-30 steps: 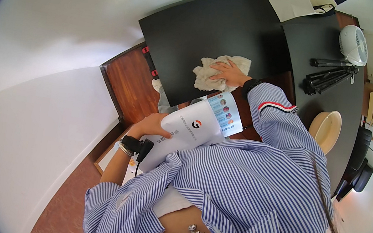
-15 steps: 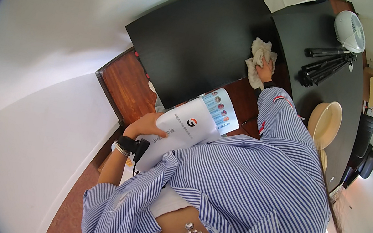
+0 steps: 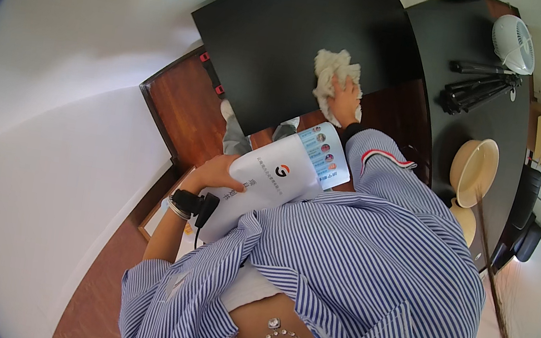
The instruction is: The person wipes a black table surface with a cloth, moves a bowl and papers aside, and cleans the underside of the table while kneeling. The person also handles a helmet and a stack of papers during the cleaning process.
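My right hand [image 3: 345, 102] presses on a crumpled cream cloth [image 3: 329, 69], its fingers bent over it. The cloth lies near the front right part of a smooth black tabletop [image 3: 269, 36]. Against my body my left hand [image 3: 214, 173] grips a white booklet [image 3: 276, 180] by its left end, thumb on top. From the booklet's far right end sticks out a light-blue printed sheet [image 3: 326, 155] with small round pictures, under my right forearm. Part of the left fingers is hidden beneath the booklet.
To the right, a long dark table [image 3: 437, 33] bears a white fan [image 3: 513, 43], a folded black tripod [image 3: 482, 89] and a cream basin [image 3: 473, 173]. Reddish-brown wood [image 3: 182, 103] shows beside the black top. A white wall [image 3: 59, 130] rises at the left.
My right hand has slid the cloth leftward across the black top, away from its right edge. The left hand keeps its grip on the booklet. The view has shifted slightly.
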The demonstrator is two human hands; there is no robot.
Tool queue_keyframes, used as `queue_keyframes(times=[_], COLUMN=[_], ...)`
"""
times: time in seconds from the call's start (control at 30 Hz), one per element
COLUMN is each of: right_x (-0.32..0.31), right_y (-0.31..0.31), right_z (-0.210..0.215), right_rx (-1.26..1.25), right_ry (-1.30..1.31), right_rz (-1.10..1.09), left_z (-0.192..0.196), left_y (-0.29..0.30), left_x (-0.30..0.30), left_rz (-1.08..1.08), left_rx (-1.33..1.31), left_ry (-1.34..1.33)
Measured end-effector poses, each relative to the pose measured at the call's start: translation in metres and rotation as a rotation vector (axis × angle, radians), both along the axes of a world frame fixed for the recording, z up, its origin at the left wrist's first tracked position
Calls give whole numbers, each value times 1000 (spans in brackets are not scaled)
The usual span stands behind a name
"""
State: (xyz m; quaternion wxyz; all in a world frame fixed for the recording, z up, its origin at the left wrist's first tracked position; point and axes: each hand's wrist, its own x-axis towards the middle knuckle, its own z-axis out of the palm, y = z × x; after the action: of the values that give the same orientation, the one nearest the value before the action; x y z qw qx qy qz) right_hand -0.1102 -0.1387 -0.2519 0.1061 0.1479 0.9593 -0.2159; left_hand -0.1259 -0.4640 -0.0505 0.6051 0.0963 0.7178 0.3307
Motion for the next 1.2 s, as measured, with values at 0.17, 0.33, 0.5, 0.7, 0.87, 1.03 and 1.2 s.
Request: queue_keyframes(times=[0.17,0.33,0.5,0.7,0.87,1.03,1.2], right_x=[10,17,31,42,1,-43,-59], right_y=[-23,-21,-24,26,92,113,70], right_z=[13,14,14,16,21,35,16], right_rx=[-84,-201,-335,-767,-585,-52,-72], right_ry=[-73,-144,-285,-208,45,21,-160], right_rz=[444,546,555,267,-29,89,377], left_z=[-2,-8,-9,-15,-17,-16,-24], left_y=[0,4,6,10,8,2,-4], left_x=[-7,-11,-18,-28,-25,-10,6], left_rz=[-8,-31,-80,-118,-102,-42,-25], left_rx=[48,71,78,126,123,142,113], left_ry=[-48,-101,-128,-189,-182,-114,-83])
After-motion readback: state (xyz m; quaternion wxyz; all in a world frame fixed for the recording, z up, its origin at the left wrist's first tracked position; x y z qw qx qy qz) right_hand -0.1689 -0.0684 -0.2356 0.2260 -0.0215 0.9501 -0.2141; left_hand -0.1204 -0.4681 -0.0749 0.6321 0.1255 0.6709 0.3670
